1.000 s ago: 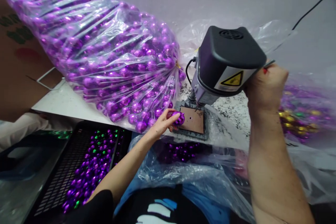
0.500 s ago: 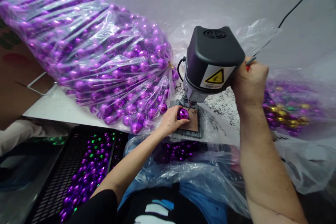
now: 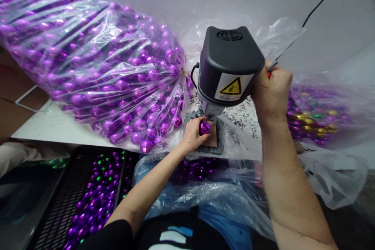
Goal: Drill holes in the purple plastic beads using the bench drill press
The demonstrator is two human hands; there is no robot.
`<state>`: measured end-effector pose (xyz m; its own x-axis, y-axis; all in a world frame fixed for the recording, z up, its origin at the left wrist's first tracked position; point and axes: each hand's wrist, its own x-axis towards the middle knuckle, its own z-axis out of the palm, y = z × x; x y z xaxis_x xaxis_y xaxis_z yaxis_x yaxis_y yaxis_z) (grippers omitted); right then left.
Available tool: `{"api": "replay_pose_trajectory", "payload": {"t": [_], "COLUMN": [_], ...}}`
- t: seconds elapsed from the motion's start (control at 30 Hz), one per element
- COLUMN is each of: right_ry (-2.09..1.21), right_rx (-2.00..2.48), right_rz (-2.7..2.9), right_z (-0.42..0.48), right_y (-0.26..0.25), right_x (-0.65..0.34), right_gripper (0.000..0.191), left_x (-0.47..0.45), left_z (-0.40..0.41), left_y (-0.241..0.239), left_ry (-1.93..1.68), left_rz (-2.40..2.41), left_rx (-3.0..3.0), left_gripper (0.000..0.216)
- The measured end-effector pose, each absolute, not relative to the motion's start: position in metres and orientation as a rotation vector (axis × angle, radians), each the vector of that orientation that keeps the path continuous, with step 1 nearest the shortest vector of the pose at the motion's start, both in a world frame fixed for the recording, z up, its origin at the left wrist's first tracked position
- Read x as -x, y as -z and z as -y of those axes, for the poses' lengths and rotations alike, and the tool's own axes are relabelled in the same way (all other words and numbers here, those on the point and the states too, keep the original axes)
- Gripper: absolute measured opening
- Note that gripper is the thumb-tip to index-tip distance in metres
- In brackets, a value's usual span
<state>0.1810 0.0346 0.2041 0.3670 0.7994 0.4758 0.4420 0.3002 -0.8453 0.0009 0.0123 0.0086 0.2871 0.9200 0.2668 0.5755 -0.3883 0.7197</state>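
Observation:
A small black bench drill [image 3: 230,66] with a yellow warning label stands on the white table [image 3: 52,125]. My left hand [image 3: 193,134] is closed round a shiny purple ball [image 3: 204,127] and holds it on the brown plate [image 3: 213,138] right under the drill tip. My right hand [image 3: 271,91] is wrapped round the drill's lever [image 3: 274,65] at the machine's right side; a metal rod with a red tip sticks out above the fist.
A big clear bag of purple balls [image 3: 96,62] lies left of the drill. A black crate [image 3: 88,195] with purple and green balls sits lower left. Another plastic bag [image 3: 205,179] with purple balls lies before me. More bagged balls [image 3: 313,117] lie at the right.
My left hand has carried the purple ball from the plate's left edge to under the drill tip. My right hand has pulled the lever down a little.

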Motion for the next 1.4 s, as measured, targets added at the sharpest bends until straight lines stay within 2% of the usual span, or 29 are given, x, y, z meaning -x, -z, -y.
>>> {"api": "replay_pose_trajectory", "payload": {"t": [0.43,0.53,0.63,0.9,1.4], "right_ry": [-0.335,-0.223,0.007,0.286,0.121], "right_rx": [1.282,1.308,1.326,1.099,0.942], "right_rz": [1.238,1.263,1.279,1.365,1.221], "right_z": [-0.031,-0.012,0.014,0.029,0.025], "right_y": [-0.203,-0.198,-0.181,-0.112,-0.094], "right_x": [-0.179,-0.173,-0.166,-0.169,-0.15], "right_gripper": [0.043,0.04,0.035,0.012,0.015], "left_x": [-0.002,-0.003,-0.004,-0.004,-0.004], "left_z": [-0.008,-0.008,-0.007,-0.006,-0.006], "left_y": [0.002,0.004,0.004,0.003,0.004], "left_ry": [-0.915,-0.927,-0.938,-0.926,-0.936], "left_rz": [-1.331,-1.361,-1.359,-1.355,-1.367], "left_rx": [-2.189,-2.195,-2.215,-2.216,-2.228], "left_gripper": [0.062,0.06,0.055,0.051,0.052]}}
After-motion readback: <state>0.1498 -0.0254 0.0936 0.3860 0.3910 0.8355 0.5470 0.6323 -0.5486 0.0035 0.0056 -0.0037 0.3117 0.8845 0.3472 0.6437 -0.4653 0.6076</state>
